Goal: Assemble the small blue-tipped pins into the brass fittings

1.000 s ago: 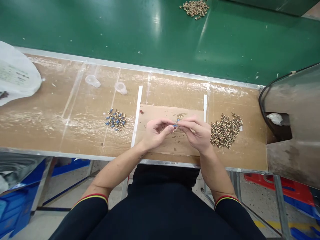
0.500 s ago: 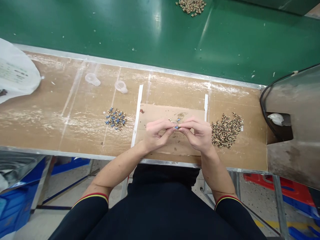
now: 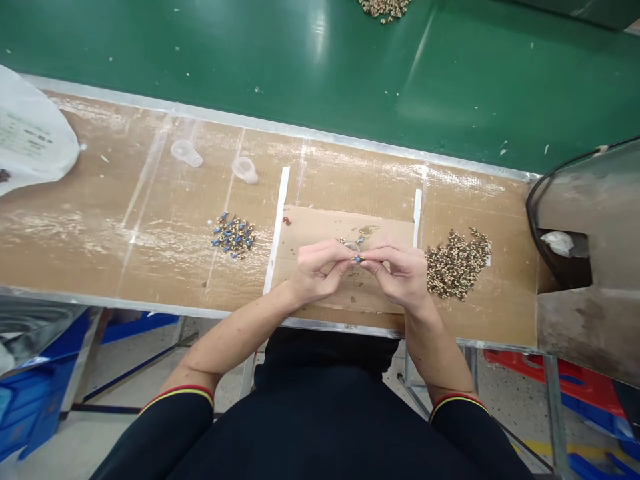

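Note:
Between my two hands, over a cardboard sheet [image 3: 320, 223], is a small blue-and-brass metal part [image 3: 358, 259]. The thumb and forefinger of my left hand [image 3: 323, 270] pinch its left end. My right hand [image 3: 400, 270] pinches the right end the same way. Just behind the fingertips, another small blue-tipped part [image 3: 361, 240] and a brass piece [image 3: 341, 240] lie on the sheet. To the left sits a pile of blue-and-brass parts [image 3: 233, 237]. A larger heap of plain brass pieces [image 3: 457, 265] lies to the right of my right hand.
Two clear plastic cups [image 3: 186, 153] and a white bag [image 3: 35, 137] stand on the bench's left side. White tape strips [image 3: 277, 230] flank the cardboard. A grey metal housing [image 3: 590, 220] with a black cable bounds the right. Beyond lies a green surface [image 3: 300, 73] with more brass pieces [image 3: 385, 8].
Both hands stay together with the part pinched between them. The part has turned slightly in the fingertips, and the whole view has shifted a little.

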`<state>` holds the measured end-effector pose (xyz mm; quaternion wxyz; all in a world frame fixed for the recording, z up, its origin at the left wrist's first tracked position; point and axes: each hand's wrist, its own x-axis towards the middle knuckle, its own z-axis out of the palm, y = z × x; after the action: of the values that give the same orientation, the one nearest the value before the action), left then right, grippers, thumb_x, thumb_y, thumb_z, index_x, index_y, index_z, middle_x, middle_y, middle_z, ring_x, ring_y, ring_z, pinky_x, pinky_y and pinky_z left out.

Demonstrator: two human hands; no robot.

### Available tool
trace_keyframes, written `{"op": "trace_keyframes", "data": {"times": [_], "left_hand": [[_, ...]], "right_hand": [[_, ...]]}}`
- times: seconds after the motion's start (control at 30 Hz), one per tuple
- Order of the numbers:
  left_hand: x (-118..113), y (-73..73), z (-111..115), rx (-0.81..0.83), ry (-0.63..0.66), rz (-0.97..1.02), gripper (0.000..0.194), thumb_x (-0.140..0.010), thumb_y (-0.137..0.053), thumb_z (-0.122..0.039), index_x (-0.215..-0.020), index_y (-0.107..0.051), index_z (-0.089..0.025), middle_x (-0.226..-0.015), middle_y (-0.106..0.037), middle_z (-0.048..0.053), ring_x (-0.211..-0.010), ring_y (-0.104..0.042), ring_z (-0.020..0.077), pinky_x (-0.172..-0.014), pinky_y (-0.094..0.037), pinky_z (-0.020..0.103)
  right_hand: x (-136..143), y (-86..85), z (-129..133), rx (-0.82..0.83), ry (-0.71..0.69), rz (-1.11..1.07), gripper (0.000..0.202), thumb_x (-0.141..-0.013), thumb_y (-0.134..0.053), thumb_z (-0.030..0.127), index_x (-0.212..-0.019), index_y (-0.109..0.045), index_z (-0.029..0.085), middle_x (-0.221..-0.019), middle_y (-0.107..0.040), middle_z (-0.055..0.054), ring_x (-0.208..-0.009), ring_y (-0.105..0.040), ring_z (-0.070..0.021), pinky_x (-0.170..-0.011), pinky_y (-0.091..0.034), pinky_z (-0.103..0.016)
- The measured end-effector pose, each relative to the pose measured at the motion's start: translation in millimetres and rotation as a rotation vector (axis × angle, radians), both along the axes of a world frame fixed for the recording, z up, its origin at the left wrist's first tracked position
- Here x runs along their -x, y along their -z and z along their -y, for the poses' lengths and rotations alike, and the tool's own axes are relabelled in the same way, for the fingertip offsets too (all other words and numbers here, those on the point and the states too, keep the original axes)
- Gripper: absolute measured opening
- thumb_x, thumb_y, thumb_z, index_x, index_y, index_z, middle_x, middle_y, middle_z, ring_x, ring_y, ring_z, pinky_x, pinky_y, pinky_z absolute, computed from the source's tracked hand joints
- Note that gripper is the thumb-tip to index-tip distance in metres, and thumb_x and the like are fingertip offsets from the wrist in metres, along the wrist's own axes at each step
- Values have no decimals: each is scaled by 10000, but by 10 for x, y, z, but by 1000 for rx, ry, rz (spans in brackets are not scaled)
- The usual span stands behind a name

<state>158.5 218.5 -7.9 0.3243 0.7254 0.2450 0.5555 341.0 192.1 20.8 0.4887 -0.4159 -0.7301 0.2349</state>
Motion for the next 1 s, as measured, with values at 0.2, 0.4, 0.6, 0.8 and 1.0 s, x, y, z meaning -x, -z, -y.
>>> {"op": "trace_keyframes", "data": {"times": [0.2,0.4,0.6,0.8,1.0], "left_hand": [[-10,-8,-24,-3,7,-12,64,-947,-674,-141,-930,-727,-172,-806,-799,55,-736,-773,145,-688,-632,235],[270,-117,-86,48,-2,-214,97,-953,-686,-194,-907,-770,-190,-803,-812,50,-704,-756,141,-670,-600,246],[1124,-102,-25,89,-413,-462,122,-901,-749,-298,-822,-785,-212,-727,-789,26,-567,-643,121,-554,-499,241],[2020,-65,-12,143,-689,-555,358,-790,-847,-362,-1095,-741,-209,-1010,-803,55,-619,-639,127,-523,-462,253],[2514,-141,570,47,-1170,-420,412,-669,-883,-351,-978,-637,-233,-840,-633,-24,-649,-533,139,-538,-434,273]], "right_hand": [[-19,22,-3,-3,9,12,151,-908,-741,151,-971,-809,271,-847,-802,-12,-735,-745,-155,-679,-640,-292],[-17,38,-26,22,-15,70,160,-924,-751,225,-1052,-817,293,-914,-813,-29,-781,-760,-171,-708,-647,-314],[-62,-15,9,-33,36,-9,174,-949,-724,243,-1094,-810,284,-899,-800,-32,-777,-752,-160,-672,-621,-282],[-107,-129,53,-105,32,-29,168,-942,-710,212,-1057,-815,274,-884,-800,-26,-723,-735,-153,-621,-598,-275],[-344,-98,380,-123,144,-166,150,-913,-723,202,-984,-824,286,-728,-747,-5,-629,-676,-157,-547,-533,-286]]}}
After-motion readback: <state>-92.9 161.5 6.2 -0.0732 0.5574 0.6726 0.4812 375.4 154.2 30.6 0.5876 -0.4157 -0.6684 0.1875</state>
